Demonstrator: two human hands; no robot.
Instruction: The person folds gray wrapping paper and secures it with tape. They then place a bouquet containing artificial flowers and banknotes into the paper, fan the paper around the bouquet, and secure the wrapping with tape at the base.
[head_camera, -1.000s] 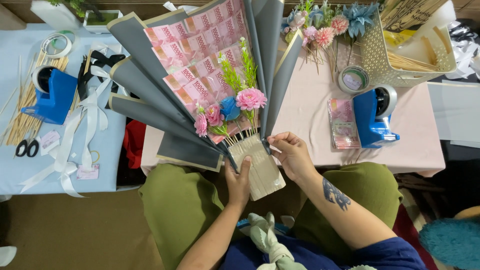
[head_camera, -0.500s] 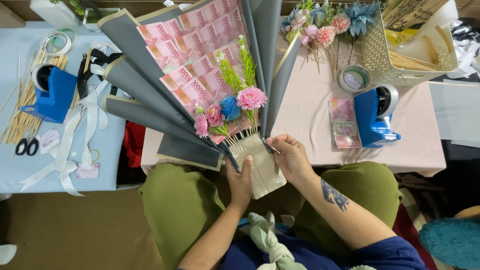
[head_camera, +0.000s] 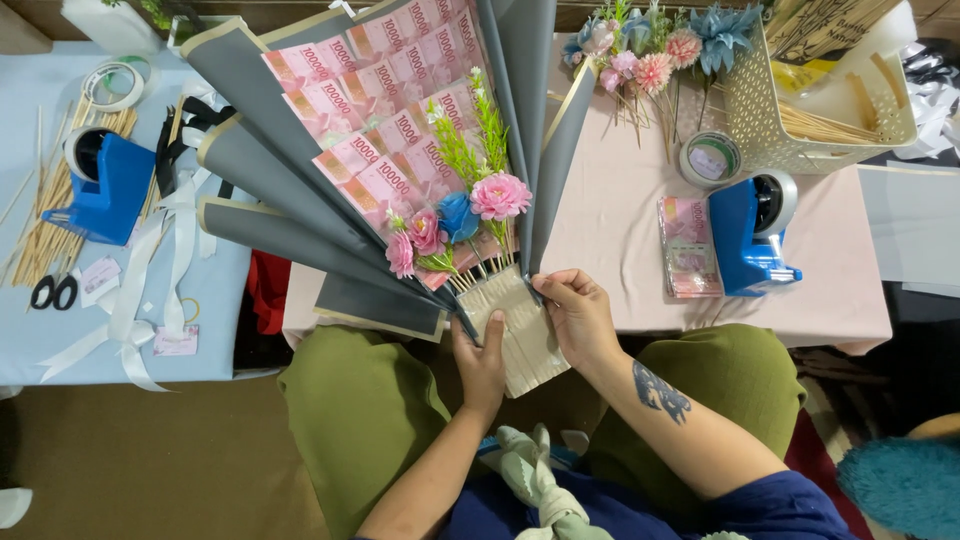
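Craft workshop: tape dispensers (head_camera: 750, 235), ribbons (head_camera: 150, 270), artificial flowers (head_camera: 650, 60), scissors (head_camera: 52, 292)

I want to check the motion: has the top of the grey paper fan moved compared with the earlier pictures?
Yes, slightly. The grey paper fan has swung left, so its edge is closer to the blue tape dispenser on the light blue table. Both hands grip the handle.

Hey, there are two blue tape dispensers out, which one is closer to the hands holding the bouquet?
The blue tape dispenser on the pink table, beside the stack of pink notes near the right hand. The other dispenser sits far left on the light-blue table.
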